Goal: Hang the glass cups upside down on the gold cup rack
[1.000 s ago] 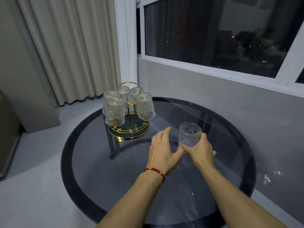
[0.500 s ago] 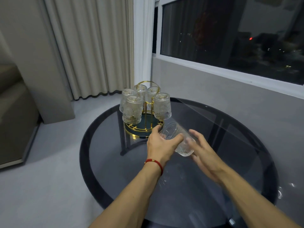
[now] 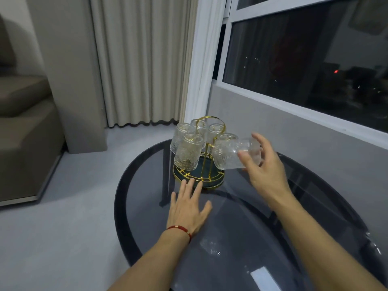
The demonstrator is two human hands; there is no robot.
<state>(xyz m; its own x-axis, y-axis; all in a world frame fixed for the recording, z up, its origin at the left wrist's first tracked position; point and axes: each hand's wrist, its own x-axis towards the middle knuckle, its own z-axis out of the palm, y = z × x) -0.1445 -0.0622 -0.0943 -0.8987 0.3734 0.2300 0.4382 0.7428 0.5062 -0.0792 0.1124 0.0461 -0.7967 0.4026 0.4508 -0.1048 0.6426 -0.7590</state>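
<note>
The gold cup rack (image 3: pixel 210 119) stands on the far left part of the round dark glass table (image 3: pixel 134 164), with several textured glass cups hanging upside down on it; the nearest hung cup (image 3: pixel 188 151) is at front left. My right hand (image 3: pixel 265 169) holds one more glass cup (image 3: pixel 232 153) tilted on its side, its mouth turned toward the rack's right side, close to the rack. My left hand (image 3: pixel 189 208) lies flat with fingers spread on the table, its fingertips touching the rack's gold base ring (image 3: pixel 197 179).
A grey wall with a dark window runs behind and to the right of the table. Cream curtains hang at the back left. A brown sofa stands at the far left on the grey floor.
My left hand let go of the cup and dropped to the table by the rack base. My right hand lifted the cup and carried it up to the rack's right side.
</note>
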